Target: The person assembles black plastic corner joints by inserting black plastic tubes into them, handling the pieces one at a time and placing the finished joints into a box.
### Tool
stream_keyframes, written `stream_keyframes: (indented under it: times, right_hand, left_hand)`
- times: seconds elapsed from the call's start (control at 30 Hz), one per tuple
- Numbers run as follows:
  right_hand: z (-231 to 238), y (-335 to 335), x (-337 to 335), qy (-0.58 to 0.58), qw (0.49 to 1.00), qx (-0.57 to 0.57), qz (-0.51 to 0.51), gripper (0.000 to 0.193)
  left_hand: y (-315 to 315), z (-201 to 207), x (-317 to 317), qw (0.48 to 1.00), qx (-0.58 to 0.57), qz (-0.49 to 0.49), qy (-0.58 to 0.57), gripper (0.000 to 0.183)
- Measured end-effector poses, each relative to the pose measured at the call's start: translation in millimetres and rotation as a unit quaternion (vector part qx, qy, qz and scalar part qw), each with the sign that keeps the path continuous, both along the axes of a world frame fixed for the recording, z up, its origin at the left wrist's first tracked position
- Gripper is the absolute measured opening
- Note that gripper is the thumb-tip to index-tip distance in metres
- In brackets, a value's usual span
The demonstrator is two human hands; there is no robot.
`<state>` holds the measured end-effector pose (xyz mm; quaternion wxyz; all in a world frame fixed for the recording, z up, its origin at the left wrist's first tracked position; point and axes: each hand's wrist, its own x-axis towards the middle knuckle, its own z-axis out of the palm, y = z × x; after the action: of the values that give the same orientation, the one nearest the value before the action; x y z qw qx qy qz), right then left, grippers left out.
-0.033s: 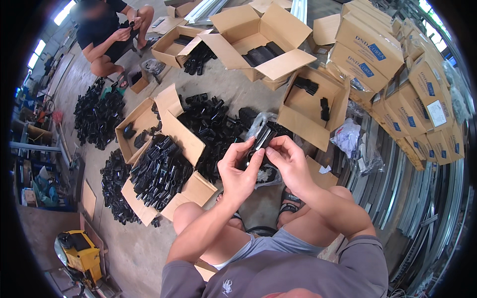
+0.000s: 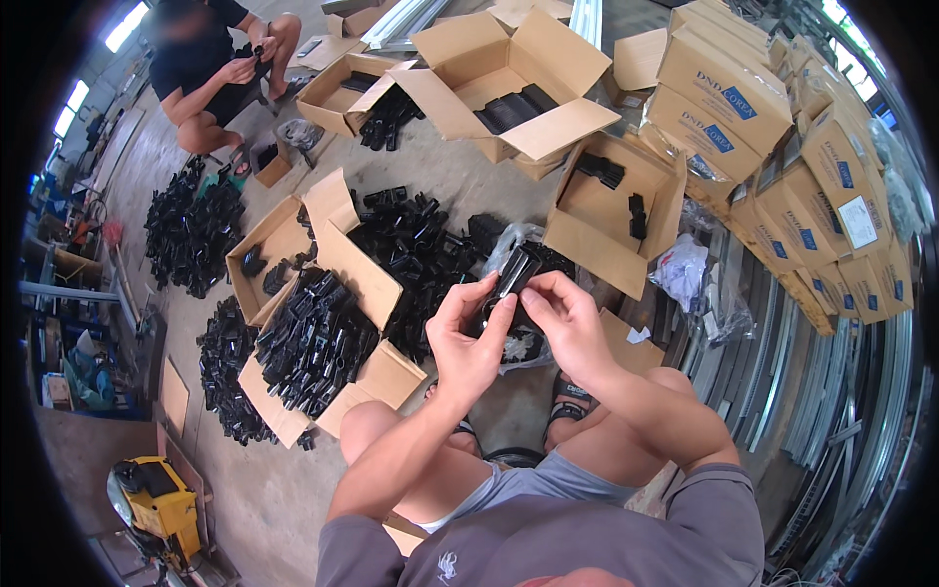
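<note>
In front of my knees, both hands hold a short, glossy black plastic part (image 2: 517, 267). My left hand (image 2: 469, 323) grips its lower left side between thumb and fingers. The thumb and fingers of my right hand (image 2: 562, 311) pinch it from the right. The part is tilted, with its upper end pointing away from me; the fingers cover its lower end. Below and behind the hands is a clear plastic bag (image 2: 525, 347), partly hidden. A heap of similar black parts (image 2: 411, 245) lies just beyond my left hand.
An open carton (image 2: 367, 279) at left overflows with black parts (image 2: 318, 338). Farther off stand another open carton (image 2: 460, 73) and a smaller one (image 2: 597, 220). Stacked closed cartons (image 2: 729, 88) and metal profiles (image 2: 782, 382) line the right. A co-worker (image 2: 201, 83) sits far left, handling a black piece.
</note>
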<state>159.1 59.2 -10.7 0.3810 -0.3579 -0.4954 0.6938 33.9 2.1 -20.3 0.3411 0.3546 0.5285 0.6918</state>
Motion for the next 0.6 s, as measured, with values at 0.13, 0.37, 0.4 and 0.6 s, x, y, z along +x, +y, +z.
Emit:
stream_keyframes:
  times: [0.13, 0.37, 0.4, 0.6]
  right_hand:
    - [-5, -1, -1, -0.040, 0.998, 0.057, -0.008, 0.015]
    - [-4, -3, -3, -0.002, 0.998, 0.056, -0.004, 0.017]
    - [-8, -2, -2, -0.002, 0.998, 0.055, -0.004, 0.017]
    - [-4, -7, -8, -0.016, 0.994, 0.095, -0.058, 0.015]
  left_hand:
    - [1, 1, 1, 1.000, 0.015, 0.014, 0.009, 0.025]
    - [2, -1, -2, 1.000, 0.021, 0.011, -0.020, 0.024]
    - [1, -1, -2, 0.999, 0.015, 0.009, -0.030, 0.023]
    - [0, 1, -2, 1.000, -0.003, 0.008, -0.019, 0.023]
